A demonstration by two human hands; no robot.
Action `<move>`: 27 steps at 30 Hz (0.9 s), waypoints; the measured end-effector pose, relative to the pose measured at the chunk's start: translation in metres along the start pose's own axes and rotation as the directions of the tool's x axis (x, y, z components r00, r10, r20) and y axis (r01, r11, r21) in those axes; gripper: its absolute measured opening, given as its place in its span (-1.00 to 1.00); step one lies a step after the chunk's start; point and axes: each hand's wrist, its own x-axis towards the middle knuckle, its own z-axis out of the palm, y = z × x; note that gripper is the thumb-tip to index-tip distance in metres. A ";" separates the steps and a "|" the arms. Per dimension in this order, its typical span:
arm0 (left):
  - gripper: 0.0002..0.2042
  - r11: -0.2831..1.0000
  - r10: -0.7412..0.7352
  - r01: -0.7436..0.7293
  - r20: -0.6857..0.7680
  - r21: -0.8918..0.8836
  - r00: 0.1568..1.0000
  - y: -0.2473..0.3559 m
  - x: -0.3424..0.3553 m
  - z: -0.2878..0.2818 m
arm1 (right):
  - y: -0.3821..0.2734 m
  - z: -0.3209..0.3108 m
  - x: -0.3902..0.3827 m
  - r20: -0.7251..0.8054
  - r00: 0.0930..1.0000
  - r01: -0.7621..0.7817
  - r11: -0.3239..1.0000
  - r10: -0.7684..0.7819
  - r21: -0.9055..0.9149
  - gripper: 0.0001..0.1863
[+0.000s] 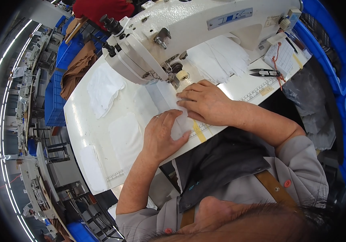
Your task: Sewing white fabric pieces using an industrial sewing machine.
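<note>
- Person seated at a white sewing table (100,161), seen from above; both forearms come in from the lower edge.
- Left hand (163,135) lies flat, palm down, fingers stretched out and close together, pressing on a piece of thin white cloth (163,99). It grasps nothing; the palm only bears down on the fabric. A ring shows on one finger.
- Right hand (205,101) also flat on the same cloth, fingers extended toward the needle area, fingertips just short of the presser foot (176,82). Open hand, nothing pinched that I can see.
- The two hands sit just beside each other, right slightly farther up the table than left; left fingertips nearly touch the heel of the right hand.
- The white cloth lies on the table directly in front of the presser foot, its near end under both hands, its far end running up to the foot. Whether the foot is down on it I cannot tell.
- White sewing machine (189,28) spans the upper part of the view, tilted by the lens.
- A yellow strip (199,131) is stuck on the table edge by a printed ruler, just beside the left fingertips.
- More white cloth pieces (104,88) lie to the left on the table; another white pile (221,56) lies behind the machine arm.
- Small black thread snips (265,73) rest on the table to the right, well apart from the hands.
- Blue bins (56,97) with brown fabric (78,66) stand past the table's left end.
</note>
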 end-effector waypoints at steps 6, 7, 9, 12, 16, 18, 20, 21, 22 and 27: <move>-0.87 0.989 -0.057 0.038 -0.131 -0.143 0.990 -0.007 -0.001 0.014 | -0.005 -0.010 -0.013 -0.068 0.997 -0.042 0.997 0.046 0.058 -0.50; -0.87 0.989 -0.055 0.036 -0.129 -0.143 0.990 -0.006 0.000 0.013 | -0.008 -0.015 -0.017 -0.070 0.996 -0.044 0.997 0.048 0.057 -0.50; -0.93 0.931 -0.187 0.134 -0.127 -0.340 0.974 -0.004 -0.001 0.011 | -0.015 -0.022 -0.027 -0.053 0.998 0.034 0.997 -0.031 0.074 -0.43; -0.90 0.989 -0.062 0.040 -0.150 -0.142 0.987 -0.005 -0.004 0.010 | -0.026 -0.018 -0.038 0.009 0.995 0.098 0.990 -0.099 0.105 -0.48; -0.88 0.994 0.107 -0.103 -0.123 0.033 0.987 0.003 -0.004 0.012 | -0.025 -0.019 -0.047 0.042 0.994 0.099 0.993 -0.102 0.064 -0.54; -0.85 0.973 0.195 -0.175 -0.135 0.151 0.971 0.006 -0.002 0.017 | -0.023 -0.018 -0.046 0.027 0.993 0.117 0.992 -0.118 0.046 -0.57; -0.85 0.972 0.203 -0.181 -0.140 0.151 0.969 0.008 0.000 0.020 | -0.022 -0.016 -0.045 0.029 0.992 0.120 0.992 -0.121 0.046 -0.56; -0.84 0.970 0.211 -0.188 -0.148 0.151 0.966 0.008 0.001 0.021 | -0.022 -0.015 -0.045 0.032 0.992 0.124 0.991 -0.125 0.044 -0.55; -0.84 0.971 0.209 -0.187 -0.147 0.151 0.967 0.008 0.001 0.023 | -0.022 -0.015 -0.045 0.032 0.992 0.123 0.991 -0.125 0.046 -0.55; -0.84 0.979 0.182 -0.172 -0.098 0.105 0.978 0.006 -0.002 0.026 | -0.020 -0.018 -0.044 0.035 0.990 0.136 0.988 -0.139 0.072 -0.56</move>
